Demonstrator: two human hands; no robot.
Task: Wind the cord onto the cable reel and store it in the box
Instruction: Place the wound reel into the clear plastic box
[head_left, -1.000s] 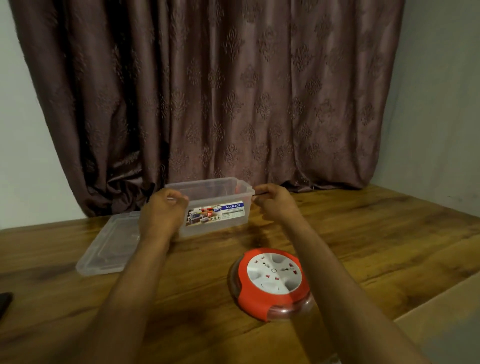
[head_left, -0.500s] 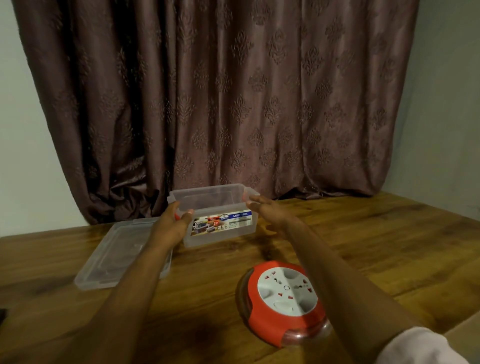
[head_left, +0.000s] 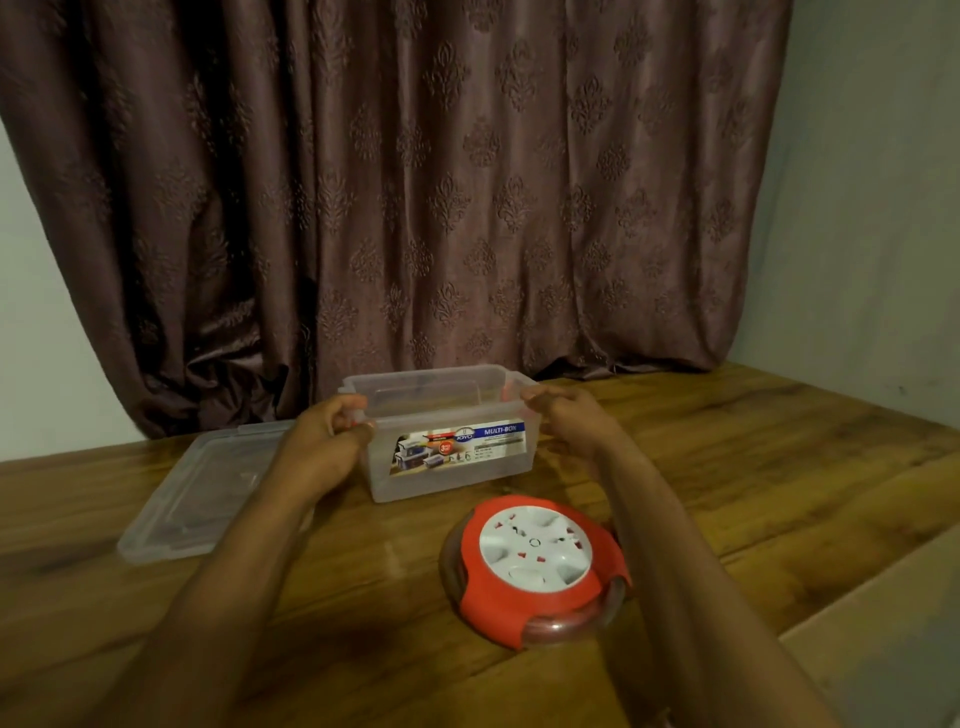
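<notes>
A clear plastic box (head_left: 470, 480) with a "MULTI-BOX" label stands open on the wooden table, with nothing inside it. My left hand (head_left: 322, 447) grips its left rim and my right hand (head_left: 569, 415) grips its right rim. The red and white cable reel (head_left: 532, 566) lies flat on the table in front of the box, between my forearms. Its cord looks wound inside the clear rim; no loose cord shows.
The box's clear lid (head_left: 197, 493) lies flat on the table to the left of the box. A dark patterned curtain (head_left: 415, 208) hangs behind the table. The table's front right edge (head_left: 857, 587) runs diagonally close to the reel.
The box has come a little nearer to me and the reel. Both hands stay at its two ends, fingers now curled on the rim.
</notes>
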